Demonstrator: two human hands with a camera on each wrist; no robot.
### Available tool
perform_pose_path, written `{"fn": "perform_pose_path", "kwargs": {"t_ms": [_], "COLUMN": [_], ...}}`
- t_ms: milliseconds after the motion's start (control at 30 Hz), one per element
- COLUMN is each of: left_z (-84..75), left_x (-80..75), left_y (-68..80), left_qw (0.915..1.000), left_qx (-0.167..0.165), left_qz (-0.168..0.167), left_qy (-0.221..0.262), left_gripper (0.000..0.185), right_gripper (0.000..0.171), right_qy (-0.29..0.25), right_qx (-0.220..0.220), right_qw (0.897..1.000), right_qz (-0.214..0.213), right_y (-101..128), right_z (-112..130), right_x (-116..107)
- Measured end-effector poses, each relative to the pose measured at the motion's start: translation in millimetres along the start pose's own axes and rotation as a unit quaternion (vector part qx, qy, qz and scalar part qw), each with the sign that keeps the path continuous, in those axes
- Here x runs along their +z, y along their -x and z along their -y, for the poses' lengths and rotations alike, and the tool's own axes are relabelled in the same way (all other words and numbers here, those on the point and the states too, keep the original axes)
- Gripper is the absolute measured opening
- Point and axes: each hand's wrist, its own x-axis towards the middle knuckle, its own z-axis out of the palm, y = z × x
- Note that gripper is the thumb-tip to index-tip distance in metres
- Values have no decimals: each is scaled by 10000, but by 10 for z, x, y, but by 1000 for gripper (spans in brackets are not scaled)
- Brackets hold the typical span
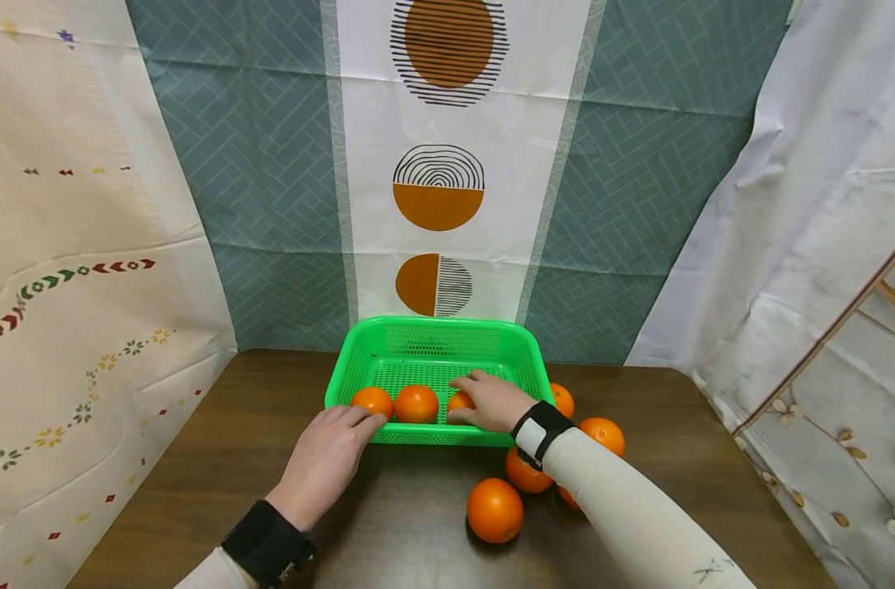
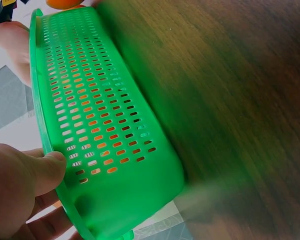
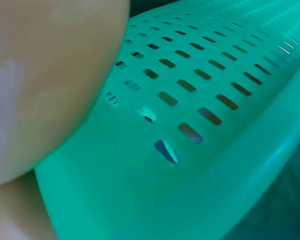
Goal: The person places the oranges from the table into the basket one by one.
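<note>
Loose oranges [image 1: 495, 510] lie on the table [image 1: 197, 491] at 5 o'clock of the basket [image 1: 433, 339]. My left hand [image 1: 326, 462] holds its near rim, thumb on the wall. My right hand [image 1: 492, 401] curls over an orange [image 1: 458, 400] inside, beside two others. If I tug the rim, I judge the light basket could tip and spill them.

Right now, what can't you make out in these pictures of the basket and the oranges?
- Head view: right hand covers the third orange in the green basket.
- Head view: the sleeve hides part of the oranges on the table.
- Right wrist view: blurred close-up.
- Left wrist view: left hand cut off by the edge.
</note>
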Motion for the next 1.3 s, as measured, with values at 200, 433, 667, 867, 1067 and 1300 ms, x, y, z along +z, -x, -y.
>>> {"fn": "perform_pose_path", "kwargs": {"t_ms": [200,433,667,867,1067,1300], "left_z": [1,0,0,2,0,-6], "left_x": [-2,-7,-6,-11,-12,-17], "left_y": [4,2,-5,3,9,-1], "left_qw": [10000,10000,10000,10000,9999,10000], "left_qx": [1,-12,-2,-36,-56,-17], "left_qz": [6,43,42,59,81,38], "left_qy": [-27,-30,-44,-43,-70,-63], "left_gripper": [37,38,38,38,38,37], "right_gripper": [56,58,59,57,58,61], "right_qy": [153,303,315,269,273,278], "right_qx": [-144,-151,-143,-179,-229,-373], "right_qw": [9998,9994,9993,9994,9992,9983], "right_qz": [-28,-35,-122,-154,-202,-356], "right_y": [5,8,14,36,71,116], "right_z": [2,-16,-10,14,26,8], "right_x": [-1,29,29,9,-13,-53]}}
